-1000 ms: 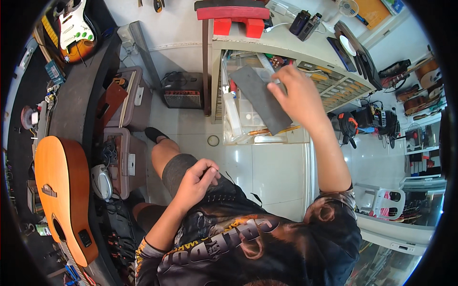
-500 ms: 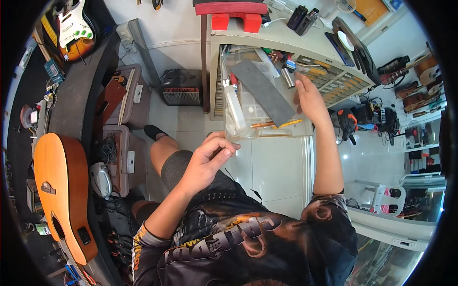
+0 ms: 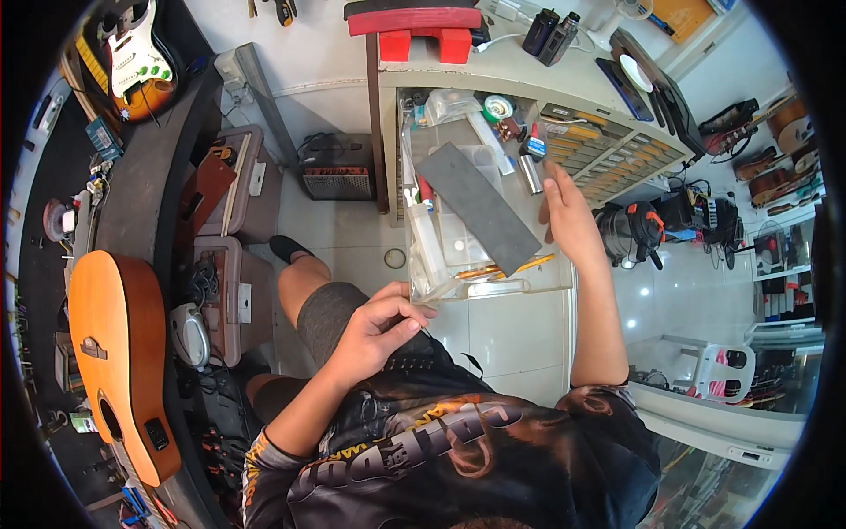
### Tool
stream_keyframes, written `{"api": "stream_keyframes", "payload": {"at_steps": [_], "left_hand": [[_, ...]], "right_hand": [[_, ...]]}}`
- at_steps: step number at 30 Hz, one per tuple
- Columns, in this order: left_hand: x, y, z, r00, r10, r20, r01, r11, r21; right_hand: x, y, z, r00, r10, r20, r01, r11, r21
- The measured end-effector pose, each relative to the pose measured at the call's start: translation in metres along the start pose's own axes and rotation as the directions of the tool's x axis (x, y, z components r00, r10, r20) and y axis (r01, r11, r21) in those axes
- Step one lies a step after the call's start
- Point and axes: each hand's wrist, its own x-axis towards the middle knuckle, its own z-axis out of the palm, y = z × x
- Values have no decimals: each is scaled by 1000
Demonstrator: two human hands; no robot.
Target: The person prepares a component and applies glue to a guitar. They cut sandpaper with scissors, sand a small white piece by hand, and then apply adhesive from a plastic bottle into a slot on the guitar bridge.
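Note:
My left hand point(image 3: 392, 331) is curled at the front-left corner of the pulled-out drawer point(image 3: 542, 284); what its fingers hold, if anything, is hidden. My right hand point(image 3: 568, 216) grips the drawer's right side. Inside lie a long dark grey flat bar point(image 3: 480, 207), a white tube-like item point(image 3: 427, 247), yellow pencils point(image 3: 511, 269), a metal cylinder point(image 3: 529, 174), a small blue-and-red bottle point(image 3: 534, 143), a round green-and-white container point(image 3: 498, 108) and clear bags point(image 3: 449, 106).
The drawer cabinet point(image 3: 608, 88) carries a red stand point(image 3: 423, 48). An acoustic guitar point(image 3: 119, 344) rests on the dark bench point(image 3: 145, 212) at my left, above storage bins point(image 3: 256, 300). An amplifier point(image 3: 335, 181) stands behind; a black-orange vacuum point(image 3: 634, 234) sits at the right.
The drawer has come out toward me, showing more of its back. My right hand moved from over the grey bar to the drawer's side; my left hand rose to its front corner.

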Motion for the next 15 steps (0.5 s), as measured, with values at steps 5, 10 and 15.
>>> {"api": "stream_keyframes", "payload": {"at_steps": [5, 10, 15], "left_hand": [[1, -7, 2, 997, -68, -25, 68, 998, -9], [0, -15, -1, 994, -95, -45, 94, 995, -22], [3, -2, 6, 990, -17, -143, -4, 990, -140]], "right_hand": [[2, 18, 6, 1000, -5, -12, 5, 1000, -3], [0, 29, 7, 998, -53, 21, 51, 993, 111], [1, 35, 1, 993, -30, 117, -32, 869, 494]]}}
